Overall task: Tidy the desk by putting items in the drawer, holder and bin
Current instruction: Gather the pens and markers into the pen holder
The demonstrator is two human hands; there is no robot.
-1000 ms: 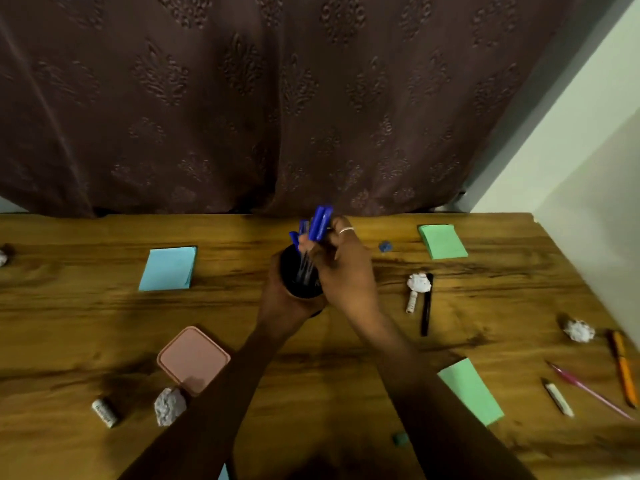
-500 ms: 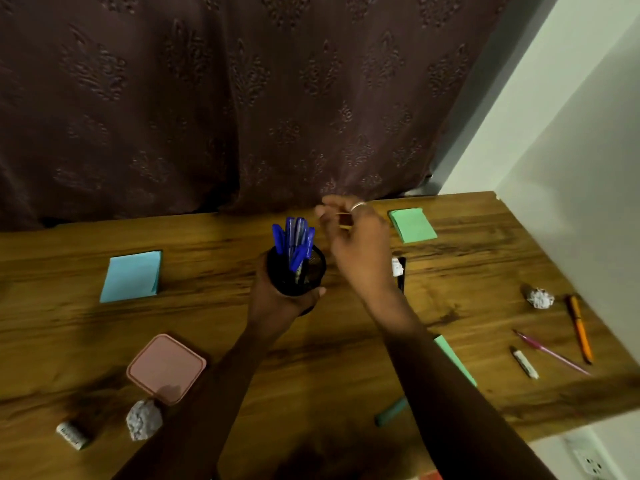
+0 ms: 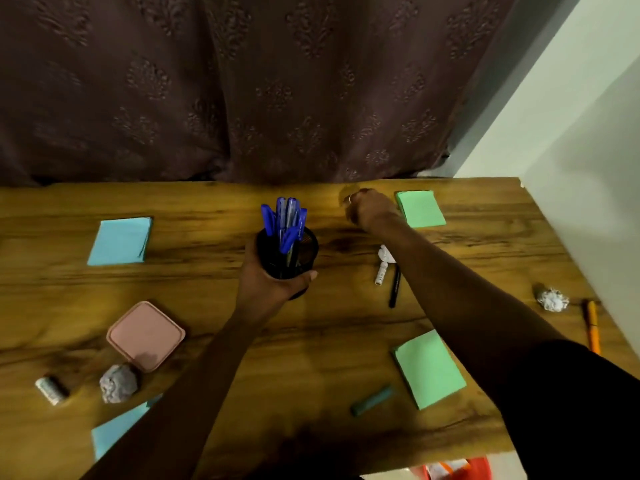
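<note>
My left hand grips a black mesh pen holder near the middle of the wooden desk. Several blue pens stand upright in it. My right hand is stretched to the far side of the desk, just left of a green sticky pad. Its fingers curl down onto the wood, hiding whatever lies beneath them. A black pen and a small white stick lie below a white paper ball, partly under my right forearm.
A blue pad, pink square lid, grey paper ball and small roll lie left. On the right: a green pad, teal stick, white paper ball, orange pen. A red bin shows below the desk edge.
My right hand let go of the blue pens in the holder and reached right and away to the far desk edge. The left hand kept hold of the holder.
</note>
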